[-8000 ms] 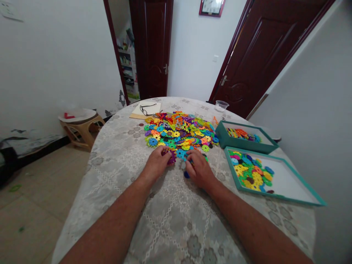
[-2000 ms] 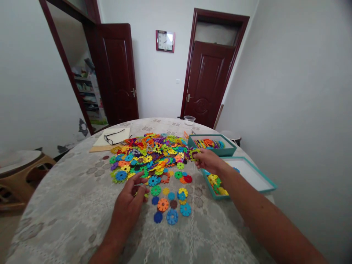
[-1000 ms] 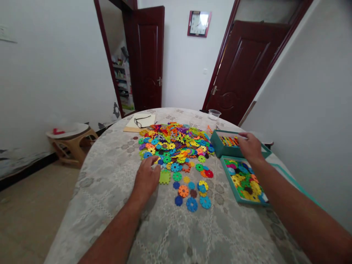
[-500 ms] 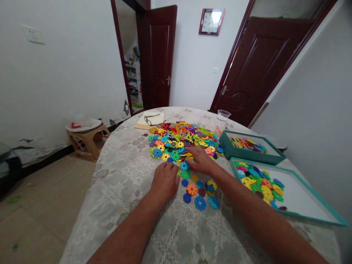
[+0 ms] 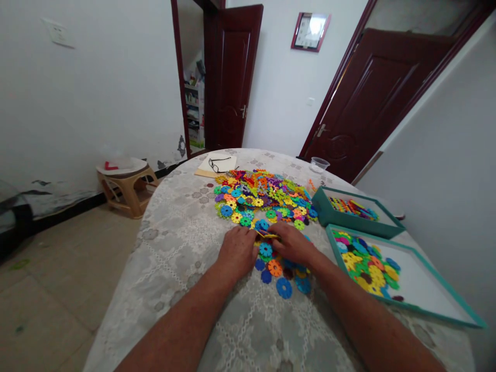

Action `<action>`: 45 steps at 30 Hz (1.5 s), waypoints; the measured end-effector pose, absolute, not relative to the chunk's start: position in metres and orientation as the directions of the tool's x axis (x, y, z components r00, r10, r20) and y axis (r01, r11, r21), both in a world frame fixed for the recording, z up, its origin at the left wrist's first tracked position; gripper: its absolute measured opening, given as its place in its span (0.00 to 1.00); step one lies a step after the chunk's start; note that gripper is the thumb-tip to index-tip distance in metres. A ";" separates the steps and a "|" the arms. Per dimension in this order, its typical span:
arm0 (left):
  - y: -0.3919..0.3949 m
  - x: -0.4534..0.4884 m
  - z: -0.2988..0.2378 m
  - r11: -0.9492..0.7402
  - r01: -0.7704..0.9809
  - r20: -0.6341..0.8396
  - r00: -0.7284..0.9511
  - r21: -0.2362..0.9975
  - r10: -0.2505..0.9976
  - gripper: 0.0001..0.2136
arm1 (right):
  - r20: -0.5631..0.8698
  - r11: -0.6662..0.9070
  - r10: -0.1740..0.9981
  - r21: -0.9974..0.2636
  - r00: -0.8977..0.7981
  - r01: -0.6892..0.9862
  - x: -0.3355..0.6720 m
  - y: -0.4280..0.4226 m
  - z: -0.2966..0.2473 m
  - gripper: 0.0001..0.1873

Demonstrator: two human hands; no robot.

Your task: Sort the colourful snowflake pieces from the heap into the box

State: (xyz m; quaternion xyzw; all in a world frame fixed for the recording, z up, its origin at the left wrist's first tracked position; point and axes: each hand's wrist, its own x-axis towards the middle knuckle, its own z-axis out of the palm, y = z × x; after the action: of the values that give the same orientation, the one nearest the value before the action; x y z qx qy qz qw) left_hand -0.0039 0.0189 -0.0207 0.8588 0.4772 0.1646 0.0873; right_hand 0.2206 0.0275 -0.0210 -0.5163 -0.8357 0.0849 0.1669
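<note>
A heap of colourful plastic snowflake discs (image 5: 263,194) lies on the patterned tablecloth. My right hand (image 5: 292,244) has its fingers closed on a few yellow snowflake discs (image 5: 268,235), held on edge just in front of the heap. Close on the other side of them is my left hand (image 5: 238,249), its fingers bent and pressed together; whatever its fingertips hold is hidden. Between and below the hands lie loose discs, among them a light blue one (image 5: 265,249), an orange one (image 5: 275,268) and a larger blue one (image 5: 284,288). My right hand covers part of this group.
To the right, a teal-rimmed lid (image 5: 430,268) holds many discs. Behind it stands a teal box (image 5: 358,221) with colourful pieces. Glasses (image 5: 214,165) rest on paper at the back left, and a clear plastic bowl (image 5: 319,165) stands at the back right.
My right hand has drawn back from the heap toward me, bringing yellow discs near my left hand. A gap shows at the heap's near edge. The view has shifted slightly.
</note>
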 end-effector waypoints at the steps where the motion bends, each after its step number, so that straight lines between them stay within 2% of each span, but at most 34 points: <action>1: 0.018 -0.004 -0.020 -0.529 0.792 0.199 0.490 0.305 0.849 0.11 | 0.167 0.428 0.904 -0.346 -0.394 0.835 0.224 0.021 -0.018 0.10; 6: 0.016 -0.002 -0.019 -0.524 0.800 0.204 0.483 0.293 0.851 0.09 | 0.118 0.245 0.969 -0.475 -0.215 0.845 0.247 -0.001 -0.009 0.07; 9: 0.015 0.000 -0.021 -0.539 0.772 0.271 0.469 0.336 0.841 0.21 | 0.138 0.168 0.984 -0.498 -0.114 0.851 0.265 -0.001 -0.011 0.08; 11: 0.015 0.001 -0.024 -0.577 0.733 0.313 0.488 0.360 0.815 0.28 | 0.145 0.119 0.988 -0.448 -0.060 0.886 0.273 0.002 -0.015 0.08; 12: 0.015 0.002 -0.025 -0.602 0.714 0.320 0.512 0.359 0.797 0.29 | 0.152 0.097 0.988 -0.420 -0.035 0.902 0.277 0.003 -0.018 0.09; 18: 0.015 0.004 -0.026 -0.692 0.662 0.269 0.637 0.288 0.722 0.15 | 0.238 -0.008 0.966 -0.350 0.097 0.937 0.283 0.007 -0.020 0.17; 21: 0.016 0.004 -0.022 -0.674 0.686 0.255 0.624 0.274 0.739 0.11 | 0.241 0.088 0.970 -0.305 -0.013 0.948 0.284 0.001 -0.009 0.16; 23: 0.017 0.004 -0.021 -0.665 0.697 0.252 0.615 0.270 0.747 0.09 | 0.150 0.215 0.973 -0.332 -0.174 0.918 0.284 -0.007 0.001 0.15; 26: 0.020 0.004 -0.020 -0.675 0.688 0.256 0.625 0.267 0.738 0.08 | -0.022 0.340 0.927 -0.378 -0.375 0.861 0.282 -0.023 0.011 0.21; 29: 0.021 0.004 -0.020 -0.686 0.677 0.249 0.639 0.267 0.727 0.09 | -0.111 0.360 0.903 -0.330 -0.415 0.873 0.276 -0.033 0.014 0.26; 32: 0.019 0.005 -0.020 -0.694 0.660 0.253 0.647 0.288 0.719 0.07 | -0.103 0.332 0.923 -0.276 -0.371 0.902 0.271 -0.034 0.013 0.23; 34: 0.016 0.005 -0.020 -0.709 0.630 0.279 0.652 0.318 0.705 0.12 | -0.089 0.299 0.935 -0.319 -0.343 0.899 0.272 -0.030 0.015 0.19; 37: 0.013 0.008 -0.023 -0.749 0.568 0.303 0.687 0.342 0.660 0.21 | -0.075 0.226 0.947 -0.539 -0.313 0.811 0.280 -0.023 0.019 0.16; 40: 0.013 0.013 -0.027 -0.792 0.518 0.279 0.748 0.322 0.602 0.19 | -0.017 0.163 0.965 -0.745 -0.262 0.646 0.293 -0.016 0.020 0.17; 42: 0.014 0.016 -0.028 -0.802 0.513 0.262 0.765 0.306 0.589 0.15 | 0.027 0.145 0.979 -0.791 -0.203 0.595 0.301 -0.012 0.016 0.19; 45: 0.014 0.018 -0.028 -0.800 0.528 0.245 0.767 0.285 0.594 0.12 | 0.061 0.136 0.988 -0.768 -0.139 0.625 0.307 -0.007 0.008 0.19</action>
State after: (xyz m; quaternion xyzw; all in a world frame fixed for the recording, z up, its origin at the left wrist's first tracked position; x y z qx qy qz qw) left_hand 0.0185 0.0145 -0.0279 0.9345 0.3001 0.1630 0.1002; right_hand 0.3067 -0.0068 0.0077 -0.5836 -0.6913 0.3028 0.2997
